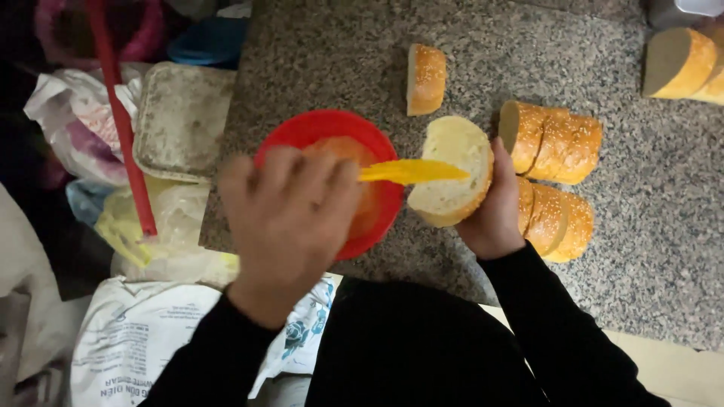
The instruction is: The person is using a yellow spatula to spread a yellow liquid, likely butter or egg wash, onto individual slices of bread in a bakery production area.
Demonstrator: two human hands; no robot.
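Observation:
My left hand (290, 226) is closed around the handle of a yellow plastic knife (411, 171), whose blade points right onto the cut face of a bread slice (451, 167). My right hand (494, 218) cups that sesame-crusted slice from below and behind, tilting its white crumb toward me. A red bowl (332, 128) with an orange spread sits under my left hand on the granite counter (317, 60); my hand hides much of it.
More sesame bread slices lie on the counter: one (426, 78) behind the bowl, two groups (554, 139) (558, 222) right of my right hand, another (682, 64) at the far right. Left of the counter are a worn tray (185, 113), a red stick (121, 120) and plastic bags (143, 332).

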